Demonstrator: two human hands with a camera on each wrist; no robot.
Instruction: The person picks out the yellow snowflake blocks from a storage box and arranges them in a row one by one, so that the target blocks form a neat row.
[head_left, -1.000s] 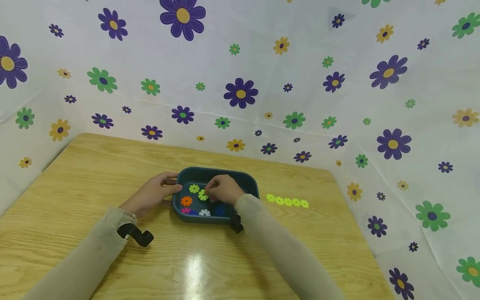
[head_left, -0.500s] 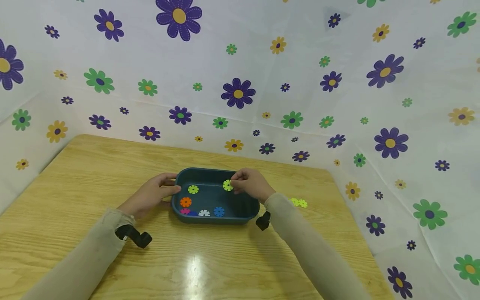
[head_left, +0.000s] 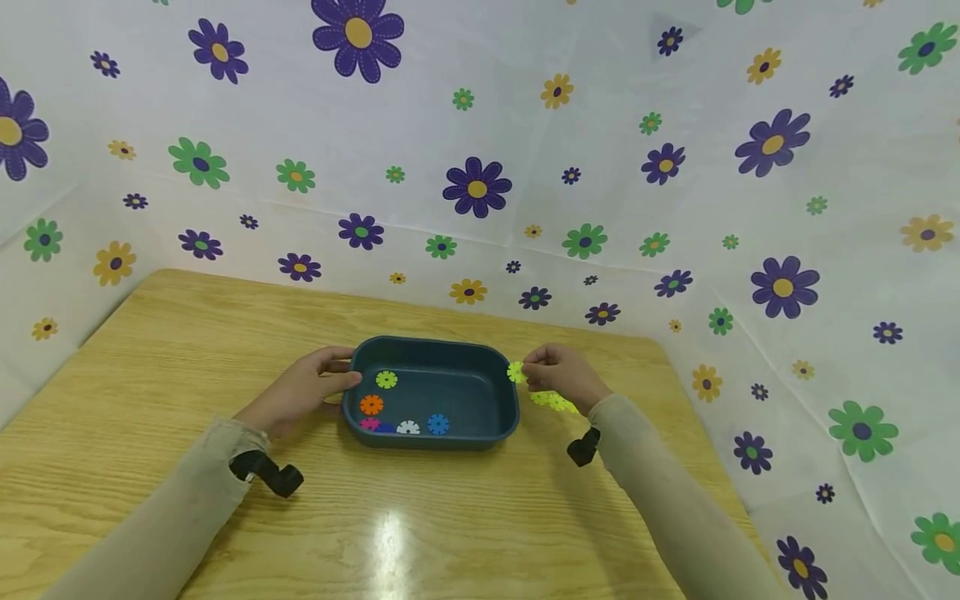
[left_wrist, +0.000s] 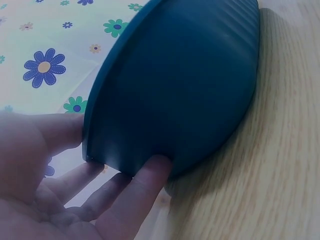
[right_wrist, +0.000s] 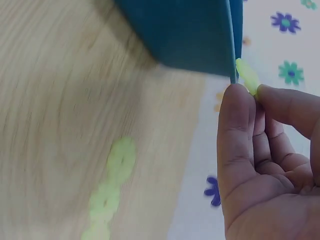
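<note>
A dark blue tray [head_left: 427,442] stands on the table, its left end held by my left hand [head_left: 303,385]. In the left wrist view, the thumb lies at the rim while fingertips [left_wrist: 154,167] press the outer wall. My right hand [head_left: 566,375] pinches a yellow-green notched plastic disc [head_left: 515,372] between thumb and fingers, just by the tray's right rim. Inside the tray lie another yellow-green disc [head_left: 386,380], an orange disc [head_left: 371,405], a white disc [head_left: 408,427], a blue disc [head_left: 438,424], plus pink and dark blue discs in the front left corner.
Right of the tray, a row of yellow-green discs [head_left: 551,401] lies on the wooden table [head_left: 315,533], partly hidden behind the right hand in the head view. A white flower-printed sheet [head_left: 420,125] hangs behind and along the sides of the table.
My right hand has lifted a yellow-green disc from the tray and carried it rightward past the rim. My left hand has stayed on the tray's left end.
</note>
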